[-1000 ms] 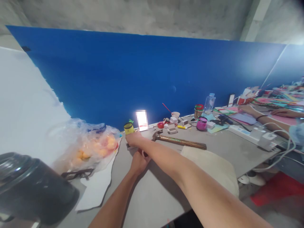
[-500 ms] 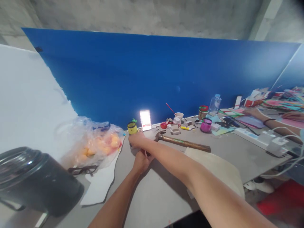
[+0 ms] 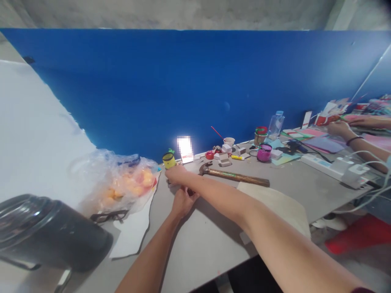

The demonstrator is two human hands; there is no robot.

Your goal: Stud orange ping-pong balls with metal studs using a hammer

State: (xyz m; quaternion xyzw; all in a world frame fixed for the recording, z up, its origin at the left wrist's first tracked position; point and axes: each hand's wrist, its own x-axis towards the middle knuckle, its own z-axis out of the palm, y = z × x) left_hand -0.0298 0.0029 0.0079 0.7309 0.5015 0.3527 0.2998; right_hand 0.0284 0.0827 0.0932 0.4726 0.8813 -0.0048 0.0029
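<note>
Both of my hands meet on the grey table [image 3: 207,240] near its far edge. My left hand [image 3: 182,202] is curled shut around something small and dark that I cannot make out. My right hand [image 3: 176,176] lies just beyond it, fingers bent down over the same spot, and what is under it is hidden. A small yellow cup [image 3: 169,160] stands right behind my right hand. A hammer [image 3: 233,176] with a wooden handle lies on the table just to the right of my hands.
A plastic bag of orange fruit [image 3: 128,184] and glasses [image 3: 109,216] lie at left, a dark jar [image 3: 45,234] near left. A cream cloth [image 3: 275,205] sits right. Small boxes, a pink cup [image 3: 264,153], bottle [image 3: 275,125], power strip [image 3: 332,169]. Another person's hands [image 3: 340,129] work far right.
My hands stay together at the same spot with little change. The view has shifted slightly. The other person's hand at far right has lifted and moved back.
</note>
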